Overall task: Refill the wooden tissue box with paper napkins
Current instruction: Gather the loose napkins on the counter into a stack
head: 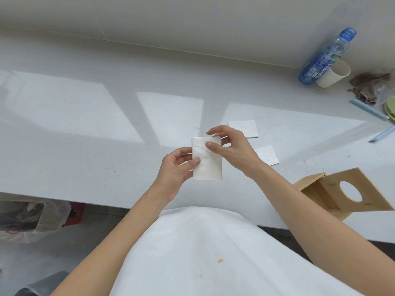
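A folded white paper napkin (208, 165) is held upright above the white counter, in the middle of the view. My left hand (176, 171) grips its left edge with the thumb on its face. My right hand (232, 147) pinches its top right part between thumb and fingers. Two more folded napkins lie flat on the counter, one (243, 128) behind my right hand and another (268, 154) to its right, partly hidden by the wrist. The wooden tissue box (346, 196) lies tipped at the counter's front right, its round hole facing up and its open side facing left.
At the back right stand a blue plastic bottle (326, 57) and a paper cup (334, 74), with a crumpled brown cloth (372, 86) and pale straws (368, 108) beside them. A plastic bag of rubbish (32, 218) sits on the floor at the left, under the counter edge (85, 200).
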